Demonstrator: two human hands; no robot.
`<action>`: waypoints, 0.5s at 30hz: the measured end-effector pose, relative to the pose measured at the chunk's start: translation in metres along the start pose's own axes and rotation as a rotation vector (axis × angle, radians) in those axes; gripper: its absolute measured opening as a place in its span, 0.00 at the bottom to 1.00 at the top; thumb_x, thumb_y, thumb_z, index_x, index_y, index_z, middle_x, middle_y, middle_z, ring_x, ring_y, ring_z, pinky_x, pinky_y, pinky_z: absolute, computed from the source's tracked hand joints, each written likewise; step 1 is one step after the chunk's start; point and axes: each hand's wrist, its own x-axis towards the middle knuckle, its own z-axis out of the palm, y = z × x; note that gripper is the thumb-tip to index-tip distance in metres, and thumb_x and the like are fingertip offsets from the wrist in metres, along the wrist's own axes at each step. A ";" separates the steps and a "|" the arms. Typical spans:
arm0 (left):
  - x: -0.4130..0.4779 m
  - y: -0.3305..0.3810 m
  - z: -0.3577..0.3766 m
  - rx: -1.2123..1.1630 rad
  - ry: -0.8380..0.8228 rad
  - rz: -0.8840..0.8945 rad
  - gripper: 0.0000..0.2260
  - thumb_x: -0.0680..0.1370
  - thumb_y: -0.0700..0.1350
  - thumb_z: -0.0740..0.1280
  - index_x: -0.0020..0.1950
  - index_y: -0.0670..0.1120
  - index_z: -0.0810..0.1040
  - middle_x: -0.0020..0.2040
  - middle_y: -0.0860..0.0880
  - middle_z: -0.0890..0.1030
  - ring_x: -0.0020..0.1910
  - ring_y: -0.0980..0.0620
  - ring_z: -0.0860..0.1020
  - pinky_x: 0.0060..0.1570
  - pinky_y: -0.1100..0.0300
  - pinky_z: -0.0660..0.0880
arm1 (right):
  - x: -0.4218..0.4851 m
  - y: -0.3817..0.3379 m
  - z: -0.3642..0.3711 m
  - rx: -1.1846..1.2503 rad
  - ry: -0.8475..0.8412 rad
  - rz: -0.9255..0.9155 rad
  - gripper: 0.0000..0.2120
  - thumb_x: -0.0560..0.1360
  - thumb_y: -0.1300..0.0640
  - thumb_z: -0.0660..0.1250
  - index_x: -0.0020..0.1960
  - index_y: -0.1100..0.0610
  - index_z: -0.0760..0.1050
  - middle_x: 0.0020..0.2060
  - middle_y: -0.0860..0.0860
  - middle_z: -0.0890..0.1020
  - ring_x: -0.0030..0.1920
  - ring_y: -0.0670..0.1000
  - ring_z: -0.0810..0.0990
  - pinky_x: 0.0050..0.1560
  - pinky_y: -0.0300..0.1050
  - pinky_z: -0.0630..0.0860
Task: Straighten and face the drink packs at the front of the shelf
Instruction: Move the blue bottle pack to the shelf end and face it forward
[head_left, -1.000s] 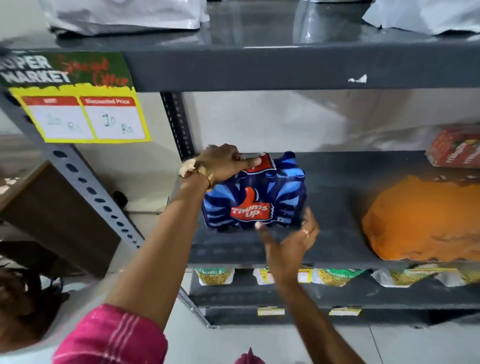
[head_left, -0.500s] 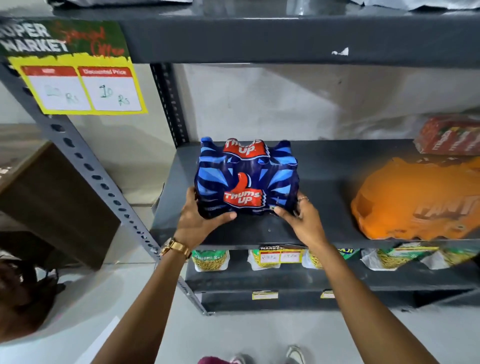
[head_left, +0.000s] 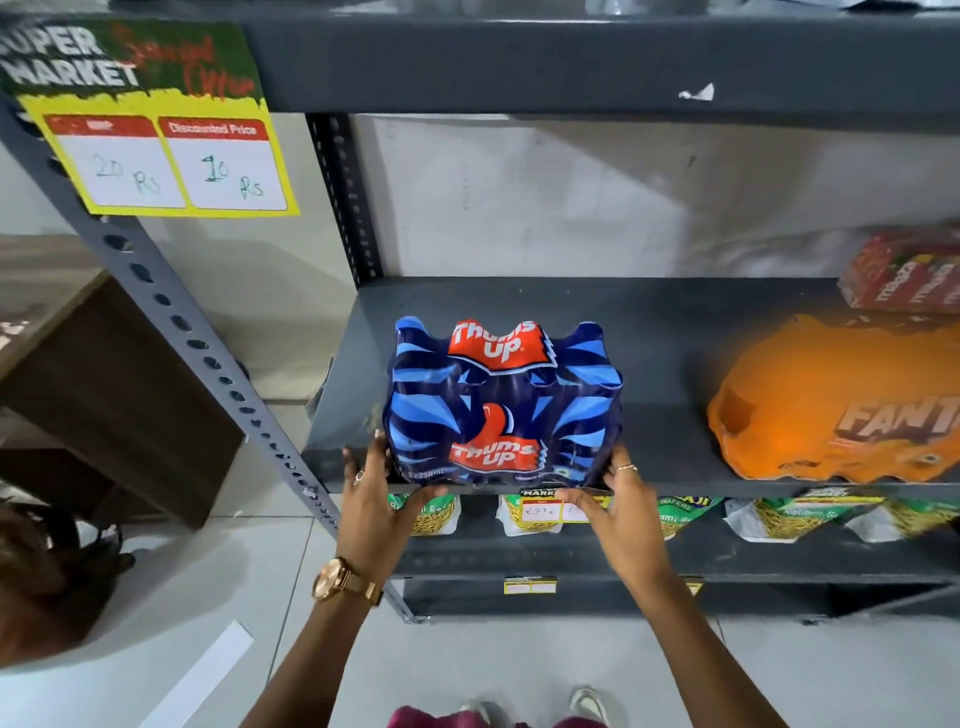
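Between the two hands, at the front edge of the grey metal shelf (head_left: 649, 332), sits the blue shrink-wrapped Thums Up pack (head_left: 501, 405), its glossy film pulled tight over rounded bottle tops so the top edge looks scalloped. The red logo faces outward, and the pack stands upright and roughly square to the shelf lip. The left hand (head_left: 376, 506) presses flat against the pack's lower left side, fingers spread, thumb tucked beneath the front corner; a gold watch (head_left: 340, 579) circles its wrist. The right hand (head_left: 621, 506) cups the lower right corner in the same way, a ring on one finger. Both hands are clamped on the pack from opposite sides. Well to the right of the right hand lies a crumpled orange Fanta pack (head_left: 831, 405), its film wrinkled and sagging. Below the hands, snack packets (head_left: 774, 519) line a lower shelf.
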 end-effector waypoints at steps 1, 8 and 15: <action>-0.001 0.004 -0.001 -0.028 0.000 -0.006 0.35 0.68 0.61 0.71 0.67 0.46 0.64 0.59 0.51 0.77 0.61 0.39 0.76 0.60 0.42 0.74 | 0.000 -0.001 0.000 -0.007 0.002 0.002 0.28 0.69 0.58 0.75 0.64 0.55 0.66 0.53 0.51 0.81 0.55 0.50 0.80 0.56 0.48 0.78; -0.004 -0.003 -0.004 0.009 0.100 -0.022 0.30 0.70 0.50 0.73 0.67 0.41 0.66 0.60 0.48 0.77 0.57 0.45 0.77 0.61 0.31 0.69 | 0.005 -0.008 0.009 -0.124 -0.018 -0.052 0.29 0.70 0.55 0.73 0.67 0.55 0.65 0.58 0.55 0.82 0.58 0.57 0.81 0.56 0.55 0.80; -0.001 -0.007 -0.006 -0.021 0.141 -0.093 0.31 0.69 0.48 0.75 0.67 0.44 0.66 0.62 0.42 0.77 0.61 0.39 0.75 0.55 0.38 0.76 | 0.005 -0.009 0.010 -0.180 -0.015 -0.089 0.30 0.71 0.56 0.72 0.70 0.56 0.64 0.61 0.57 0.80 0.60 0.59 0.79 0.58 0.54 0.77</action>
